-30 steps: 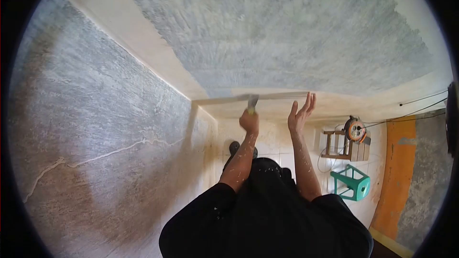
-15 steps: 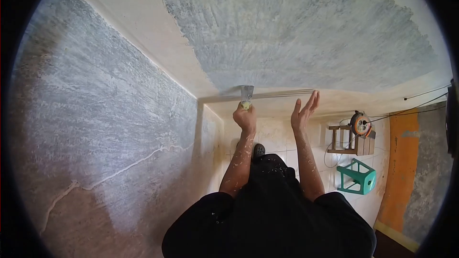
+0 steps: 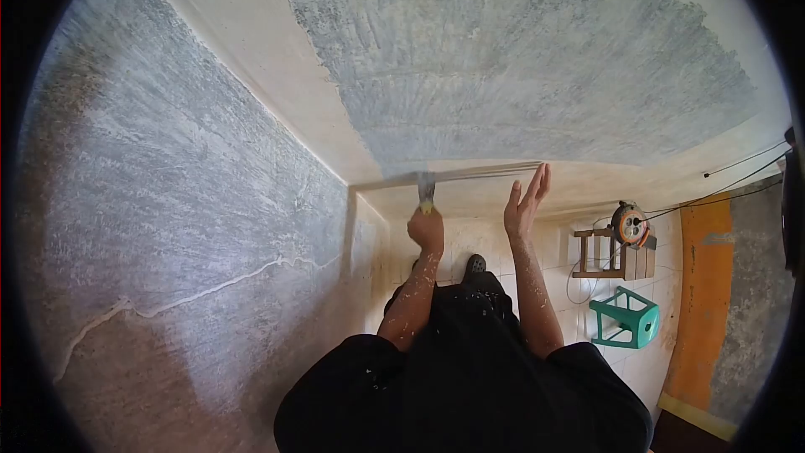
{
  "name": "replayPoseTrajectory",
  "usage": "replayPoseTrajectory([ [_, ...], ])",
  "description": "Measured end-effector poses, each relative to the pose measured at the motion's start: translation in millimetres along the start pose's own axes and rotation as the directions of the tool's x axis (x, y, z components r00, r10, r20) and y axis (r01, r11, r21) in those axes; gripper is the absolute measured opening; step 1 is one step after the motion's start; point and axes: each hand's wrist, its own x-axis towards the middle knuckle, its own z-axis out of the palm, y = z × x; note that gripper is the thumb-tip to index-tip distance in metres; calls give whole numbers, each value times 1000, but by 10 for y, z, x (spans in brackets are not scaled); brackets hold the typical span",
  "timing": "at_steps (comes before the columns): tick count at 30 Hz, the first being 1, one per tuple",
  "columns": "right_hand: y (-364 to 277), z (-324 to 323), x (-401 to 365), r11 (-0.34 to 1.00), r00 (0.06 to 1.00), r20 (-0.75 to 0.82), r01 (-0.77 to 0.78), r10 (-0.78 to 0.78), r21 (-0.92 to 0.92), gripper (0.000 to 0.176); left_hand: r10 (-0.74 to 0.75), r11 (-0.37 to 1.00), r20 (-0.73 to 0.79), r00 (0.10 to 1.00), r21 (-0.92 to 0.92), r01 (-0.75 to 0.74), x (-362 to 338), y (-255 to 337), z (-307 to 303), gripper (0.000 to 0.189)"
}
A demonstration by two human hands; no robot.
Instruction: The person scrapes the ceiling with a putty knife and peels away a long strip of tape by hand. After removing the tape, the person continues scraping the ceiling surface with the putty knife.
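Black cloth of the person's shirt (image 3: 465,386) fills the bottom of the view, flecked with pale spatter. Two bare forearms rise from it, both dotted with white specks.

The left hand (image 3: 428,231) is closed in a fist around the yellowish handle of a scraper (image 3: 426,189). The narrow blade points away from the body. Its tip meets the pale ledge (image 3: 478,174) that runs along the near edge of the rough grey plaster (image 3: 520,59) ahead.

The right hand (image 3: 521,205) is open and holds nothing. Its fingers are straight and close together, the palm is turned towards the scraper, and the fingertips reach up near the same ledge. The two hands are near each other but apart.

Between the forearms a dark shoe (image 3: 476,263) shows on pale floor tiles (image 3: 490,239).

Farther right, a teal plastic stool (image 3: 625,319) lies tipped on its side on the tiles. Just beyond it is a small wooden stand (image 3: 608,256) with an orange cable reel (image 3: 629,222) on top. Thin dark cables (image 3: 738,172) run off from the reel towards the right edge. Past them is a wall painted in an orange strip (image 3: 700,302) next to grey.

To the left, a grey scraped wall (image 3: 168,159) carries a long pale crack (image 3: 210,289). A cream band (image 3: 277,75) separates it from the grey plaster.
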Motion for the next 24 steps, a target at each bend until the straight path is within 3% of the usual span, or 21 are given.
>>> replayPoseTrajectory([
  [5,32,-24,25,1000,999,39,-5,5,10,61,-53,995,41,998,92,49,-70,26,-139,23],
  [8,60,24,39,1000,999,33,12,-13,8,61,80,993,74,994,-87,-73,-31,45,-200,28],
  [11,94,15,0,1000,1000,27,14,-14,-7,62,201,945,406,892,-321,-66,30,-115,-311,35],
  [14,85,76,18,1000,1000,14,14,-13,-19,62,14,886,672,740,-351,302,122,-39,-595,40],
  [17,142,88,11,1000,1000,-1,19,-19,-22,62,41,912,718,695,-312,268,267,76,-610,39],
  [20,157,94,-1,999,1000,-9,21,-21,-25,62,-75,876,776,626,-248,413,354,-60,-409,36],
  [24,124,95,6,999,999,-34,31,-31,-22,62,-142,835,702,697,-294,466,91,-180,-314,34],
])
